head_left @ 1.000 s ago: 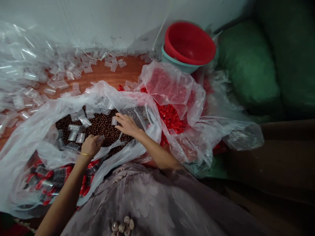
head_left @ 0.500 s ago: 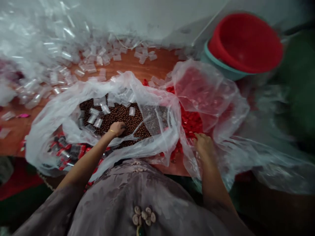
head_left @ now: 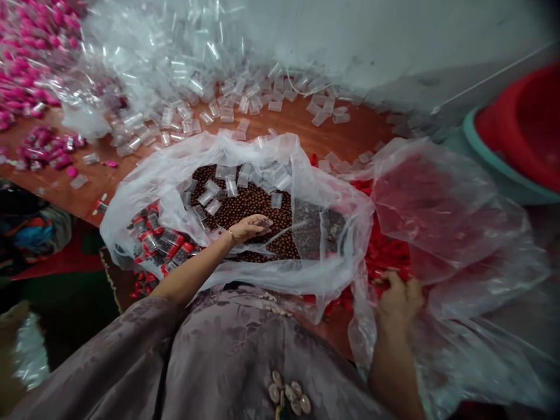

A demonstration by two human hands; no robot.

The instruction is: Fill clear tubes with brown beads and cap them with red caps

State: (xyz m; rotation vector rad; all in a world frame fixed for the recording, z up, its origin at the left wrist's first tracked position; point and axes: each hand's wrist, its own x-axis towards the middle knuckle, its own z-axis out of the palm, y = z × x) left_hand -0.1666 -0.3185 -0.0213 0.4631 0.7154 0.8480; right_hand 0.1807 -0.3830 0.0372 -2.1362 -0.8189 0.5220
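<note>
My left hand (head_left: pixel 250 228) is just above dark brown beads (head_left: pixel 245 204) in an open clear plastic bag (head_left: pixel 144 175). Its fingers are closed around a small clear plastic tube (head_left: pixel 264 223) that looks dark inside. Several empty clear tubes (head_left: pixel 213 207) lie on the beads. At the bag's left end sit filled tubes with red caps (head_left: pixel 177 245). My right hand (head_left: pixel 400 294), slightly blurred, has its fingers curled down at a pile of red caps (head_left: pixel 387 251); whatever is between the fingertips is hidden.
A heap of clear tubes (head_left: pixel 175 64) covers the back of the orange table (head_left: pixel 289 125) along the wall. Pink pieces (head_left: pixel 35 58) are piled at far left. A red basin (head_left: pixel 520 122) rests in a light blue one (head_left: pixel 476 140) at right. Loose plastic sheeting (head_left: pixel 464 216) drapes the right side.
The view has swung left, so the scene sits farther right and lower. My left hand has turned and come up from the beads, showing a tube in its fingers. My right hand stays at the red caps.
</note>
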